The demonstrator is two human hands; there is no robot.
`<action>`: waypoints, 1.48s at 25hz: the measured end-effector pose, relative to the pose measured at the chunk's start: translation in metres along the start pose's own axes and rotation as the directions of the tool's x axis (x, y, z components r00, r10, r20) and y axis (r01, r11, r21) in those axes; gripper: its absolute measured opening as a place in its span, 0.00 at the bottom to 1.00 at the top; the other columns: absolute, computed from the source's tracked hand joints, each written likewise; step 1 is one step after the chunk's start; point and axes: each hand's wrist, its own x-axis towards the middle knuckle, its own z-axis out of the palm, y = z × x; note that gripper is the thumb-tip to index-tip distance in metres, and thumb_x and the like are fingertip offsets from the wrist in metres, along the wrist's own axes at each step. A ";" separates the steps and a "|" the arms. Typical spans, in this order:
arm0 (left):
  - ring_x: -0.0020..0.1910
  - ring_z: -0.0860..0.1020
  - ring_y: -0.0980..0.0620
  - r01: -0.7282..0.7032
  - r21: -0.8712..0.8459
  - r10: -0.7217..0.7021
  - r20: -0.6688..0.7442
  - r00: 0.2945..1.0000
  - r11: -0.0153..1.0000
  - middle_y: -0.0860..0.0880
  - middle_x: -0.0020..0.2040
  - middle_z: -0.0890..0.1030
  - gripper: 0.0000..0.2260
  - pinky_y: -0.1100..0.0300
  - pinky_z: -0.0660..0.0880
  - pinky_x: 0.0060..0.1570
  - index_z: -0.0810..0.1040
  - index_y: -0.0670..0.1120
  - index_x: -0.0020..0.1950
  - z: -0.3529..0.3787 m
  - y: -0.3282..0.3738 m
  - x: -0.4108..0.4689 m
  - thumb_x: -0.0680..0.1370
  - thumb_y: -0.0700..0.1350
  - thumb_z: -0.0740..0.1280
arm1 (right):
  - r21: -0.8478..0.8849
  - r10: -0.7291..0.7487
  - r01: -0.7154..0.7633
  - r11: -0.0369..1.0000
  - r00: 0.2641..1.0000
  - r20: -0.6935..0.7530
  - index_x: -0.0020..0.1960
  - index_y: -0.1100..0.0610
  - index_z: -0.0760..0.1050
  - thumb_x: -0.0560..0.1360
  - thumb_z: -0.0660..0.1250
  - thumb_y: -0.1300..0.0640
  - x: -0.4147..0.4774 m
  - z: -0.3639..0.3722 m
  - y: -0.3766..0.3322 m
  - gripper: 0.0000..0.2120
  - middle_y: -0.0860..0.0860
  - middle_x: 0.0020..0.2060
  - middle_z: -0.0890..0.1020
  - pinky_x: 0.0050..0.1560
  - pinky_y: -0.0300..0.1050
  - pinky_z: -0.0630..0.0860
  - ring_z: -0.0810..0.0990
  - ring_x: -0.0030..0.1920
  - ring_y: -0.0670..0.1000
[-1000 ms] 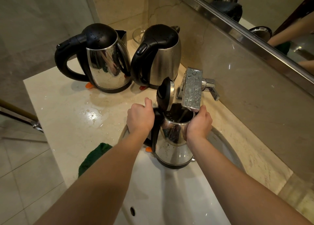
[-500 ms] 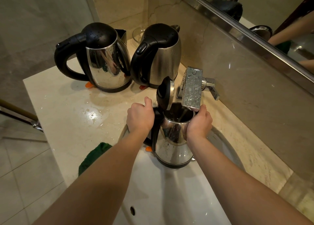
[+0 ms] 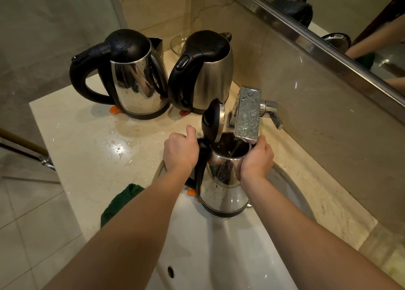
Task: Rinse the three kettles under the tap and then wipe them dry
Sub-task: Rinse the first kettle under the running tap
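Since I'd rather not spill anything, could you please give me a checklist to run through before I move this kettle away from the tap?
1. The lid of the held kettle is open: ok.
2. Its mouth sits under the tap: ok.
3. The left hand grips the handle, the right hand wraps the body: ok.
4. Water running: cannot tell.
5. The green cloth lies at the counter edge: ok.
6. The polished kettle and brushed kettle stand upright: ok.

Silver and black on the kettles (image 3: 225, 186) (image 3: 135, 88) (image 3: 210, 77). Cream with brown veins across the counter (image 3: 87, 147). Dark green cloth (image 3: 118, 202), white basin (image 3: 208, 246).
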 end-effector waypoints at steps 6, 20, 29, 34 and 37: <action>0.27 0.65 0.50 0.003 0.002 -0.003 0.003 1.000 1.000 0.47 0.27 0.66 0.24 0.55 0.65 0.31 0.66 0.44 0.28 0.001 0.001 -0.001 0.82 0.54 0.57 | -0.008 0.003 -0.003 1.000 1.000 -0.002 0.47 0.59 0.76 0.81 0.52 0.46 0.001 -0.001 0.000 0.20 0.51 0.37 0.76 0.45 0.52 0.68 0.74 0.39 0.52; 0.27 0.66 0.50 0.002 0.005 -0.002 -0.004 1.000 1.000 0.47 0.27 0.67 0.24 0.56 0.65 0.31 0.66 0.44 0.28 0.001 0.000 0.000 0.82 0.54 0.56 | 0.008 0.005 -0.005 1.000 1.000 0.008 0.43 0.57 0.73 0.81 0.52 0.46 0.000 0.000 -0.001 0.19 0.52 0.36 0.75 0.45 0.52 0.68 0.73 0.39 0.52; 0.27 0.65 0.50 -0.006 -0.014 0.006 -0.007 1.000 1.000 0.48 0.26 0.66 0.24 0.56 0.64 0.31 0.65 0.45 0.27 0.002 0.000 0.000 0.81 0.53 0.57 | 0.003 0.007 -0.007 1.000 1.000 0.011 0.43 0.58 0.71 0.81 0.53 0.47 -0.001 -0.002 -0.003 0.18 0.51 0.34 0.72 0.43 0.51 0.66 0.70 0.36 0.51; 0.26 0.65 0.51 -0.006 -0.010 0.006 -0.006 1.000 1.000 0.48 0.26 0.66 0.24 0.57 0.63 0.30 0.65 0.45 0.27 0.001 0.000 0.000 0.81 0.53 0.57 | 0.008 0.013 -0.013 1.000 1.000 0.007 0.41 0.57 0.71 0.81 0.53 0.47 0.000 -0.001 -0.002 0.18 0.51 0.34 0.73 0.45 0.52 0.67 0.71 0.37 0.52; 0.26 0.65 0.51 0.000 -0.018 0.000 -0.004 1.000 1.000 0.48 0.26 0.66 0.24 0.56 0.64 0.31 0.65 0.45 0.27 0.001 0.000 -0.001 0.81 0.53 0.57 | 0.008 0.009 -0.009 1.000 1.000 0.009 0.42 0.57 0.72 0.81 0.53 0.46 0.000 0.000 -0.001 0.18 0.51 0.35 0.73 0.45 0.52 0.68 0.72 0.38 0.52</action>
